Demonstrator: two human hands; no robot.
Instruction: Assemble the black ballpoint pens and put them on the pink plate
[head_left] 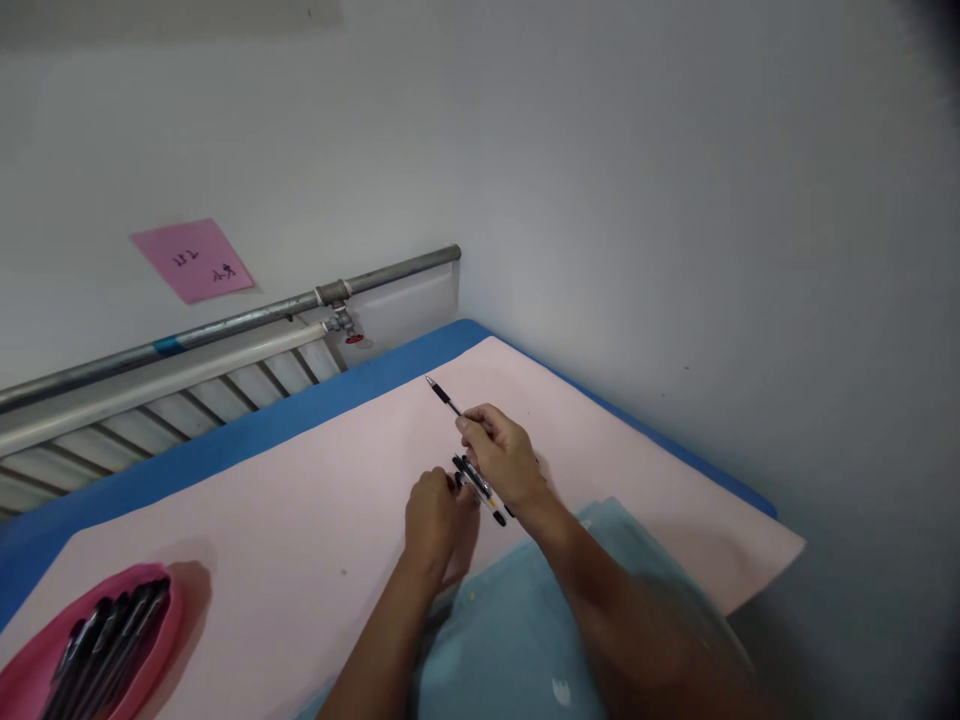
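Observation:
My right hand [504, 452] pinches a pen [444, 396] with a black grip, its tip pointing up and to the left. Lower down, my left hand [435, 515] is closed, with its fingertips at several more pens [484, 490] that lie beneath and beside my right hand. Those pens have clear barrels and black ends. How the left fingers grip them is partly hidden. Both hands are low over a pale pink sheet [300, 510].
A pink basket [174, 610] at the lower left holds several dark pens [105, 640]. Under the sheet is a blue table [247, 420], with walls behind and at the right. A radiator [172, 425], a pipe [255, 318] and a pink note [196, 262] are along the back wall. Light blue cloth [517, 640] lies nearest me.

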